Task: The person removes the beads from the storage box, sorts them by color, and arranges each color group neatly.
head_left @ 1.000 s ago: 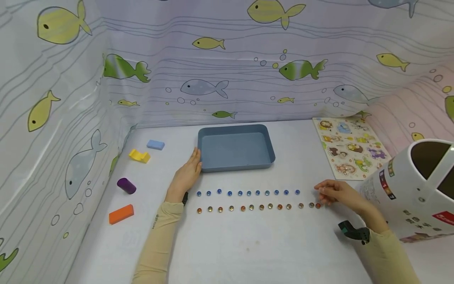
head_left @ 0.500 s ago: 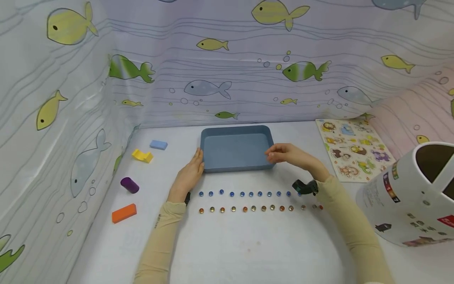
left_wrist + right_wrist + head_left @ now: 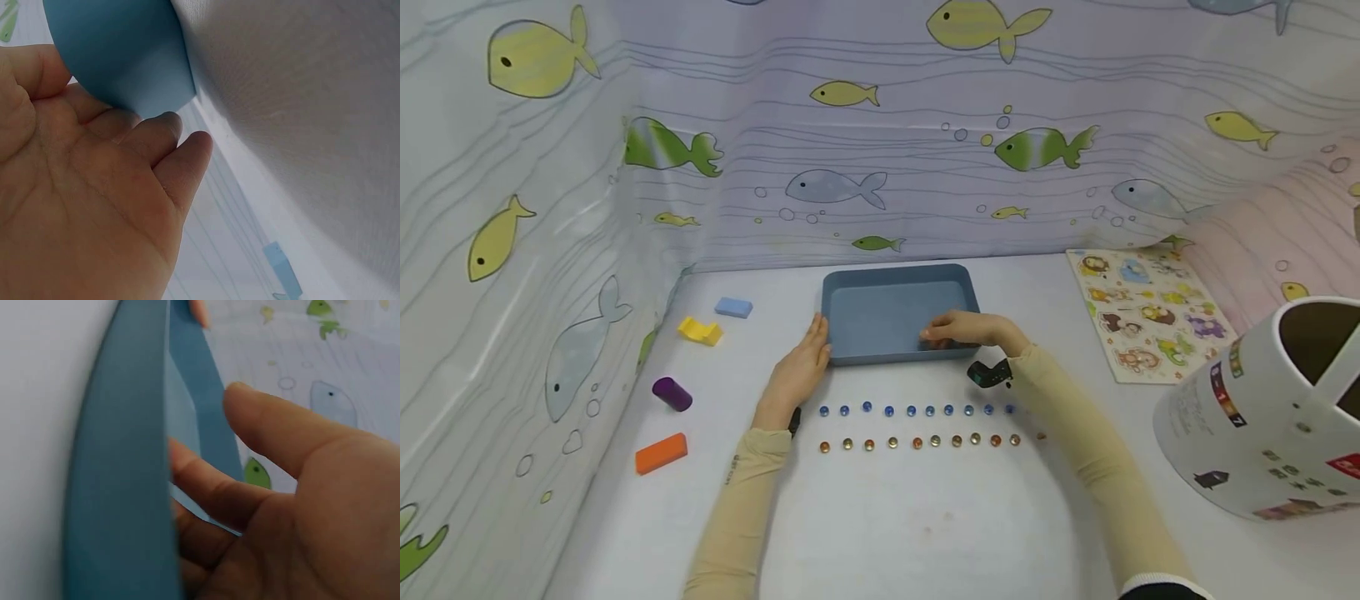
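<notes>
A shallow blue-grey tray [image 3: 900, 360] lies at the back of the white table. My left hand [image 3: 797, 367] rests along its left edge, fingers mostly straight. In the left wrist view those fingers [image 3: 190, 165] are against the tray's corner [image 3: 125, 56]. My right hand [image 3: 958, 329] reaches over the tray's right front wall, fingers pointing down inside. The right wrist view shows the thumb [image 3: 269, 425] apart from the fingers, nothing seen between them; some fingertips are hidden behind the wall [image 3: 125, 462]. In front lie a row of blue glass beads [image 3: 912, 411] and a row of amber and orange ones [image 3: 917, 443].
To the left lie a light-blue block [image 3: 733, 307], a yellow block [image 3: 700, 331], a purple cylinder [image 3: 672, 394] and an orange block [image 3: 661, 454]. An animal puzzle board [image 3: 1150, 317] and a large white bucket [image 3: 1232, 442] stand right. My right sleeve covers the rows' right ends.
My right hand has moved left and away from me, from beside the right end of the bead rows to inside the tray. The left hand stays at the tray's left edge.
</notes>
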A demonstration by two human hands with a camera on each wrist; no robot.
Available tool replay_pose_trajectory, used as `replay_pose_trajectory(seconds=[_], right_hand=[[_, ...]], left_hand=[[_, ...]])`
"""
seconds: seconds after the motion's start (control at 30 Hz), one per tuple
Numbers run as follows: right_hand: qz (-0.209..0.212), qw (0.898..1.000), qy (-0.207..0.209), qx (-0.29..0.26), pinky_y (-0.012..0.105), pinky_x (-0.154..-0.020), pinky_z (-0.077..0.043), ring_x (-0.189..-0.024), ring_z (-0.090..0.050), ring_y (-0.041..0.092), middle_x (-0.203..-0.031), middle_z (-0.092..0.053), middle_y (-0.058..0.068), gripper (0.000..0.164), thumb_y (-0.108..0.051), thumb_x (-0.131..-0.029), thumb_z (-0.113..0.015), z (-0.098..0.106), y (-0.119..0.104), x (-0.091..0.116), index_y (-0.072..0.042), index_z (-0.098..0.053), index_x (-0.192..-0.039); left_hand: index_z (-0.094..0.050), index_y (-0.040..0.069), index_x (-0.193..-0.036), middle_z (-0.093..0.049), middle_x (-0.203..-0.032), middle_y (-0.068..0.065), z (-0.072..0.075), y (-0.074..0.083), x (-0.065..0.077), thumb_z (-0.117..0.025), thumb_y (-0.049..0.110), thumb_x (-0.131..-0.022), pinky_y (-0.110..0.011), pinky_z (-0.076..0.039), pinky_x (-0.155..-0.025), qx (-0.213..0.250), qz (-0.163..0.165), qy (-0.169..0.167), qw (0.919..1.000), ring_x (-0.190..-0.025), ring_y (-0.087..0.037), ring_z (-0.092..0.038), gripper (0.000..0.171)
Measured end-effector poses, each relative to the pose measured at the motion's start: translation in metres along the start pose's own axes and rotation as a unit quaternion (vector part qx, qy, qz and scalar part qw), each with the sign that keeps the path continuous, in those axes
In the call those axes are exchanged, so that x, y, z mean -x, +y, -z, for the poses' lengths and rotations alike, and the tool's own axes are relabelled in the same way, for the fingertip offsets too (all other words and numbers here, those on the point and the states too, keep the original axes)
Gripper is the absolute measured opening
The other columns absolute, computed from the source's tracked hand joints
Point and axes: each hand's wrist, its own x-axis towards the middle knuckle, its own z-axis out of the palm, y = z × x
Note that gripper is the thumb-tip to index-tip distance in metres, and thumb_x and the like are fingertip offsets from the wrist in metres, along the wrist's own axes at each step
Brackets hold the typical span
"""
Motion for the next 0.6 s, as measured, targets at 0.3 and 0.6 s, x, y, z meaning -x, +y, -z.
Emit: replay_pose_trajectory(seconds=[0.3, 0.6], right_hand=[[0.064, 0.997, -0.027, -0.039, 0.037, -0.106, -0.047, -0.124, -0.057, 0.026, -0.135, -0.060, 0.012, 0.041, -0.029, -0.103, -0.046, -0.048, -0.049, -0.068, -0.004, -0.058, -0.133], [0.057, 0.998, 0.025, -0.003, 0.022, -0.084, -0.049, -0.094, -0.058, 0.012, -0.120, -0.067, 0.011, 0.030, -0.013, -0.095, -0.057, -0.073, -0.078, -0.102, -0.003, -0.065, -0.122]], left_hand=[[-0.018, 0.003, -0.154, -0.012, -0.163, -0.013, -0.004, -0.002, -0.001, -0.034, 0.025, -0.106, -0.053, -0.032, -0.115, 0.006, -0.006, 0.009, 0.9999, -0.145, -0.034, -0.027, 0.056], [-0.018, 0.003, -0.154, -0.012, -0.163, -0.013, -0.002, -0.002, 0.001, -0.032, 0.026, -0.106, -0.054, -0.034, -0.113, -0.002, -0.008, 0.007, 0.9999, -0.144, -0.035, -0.030, 0.055]])
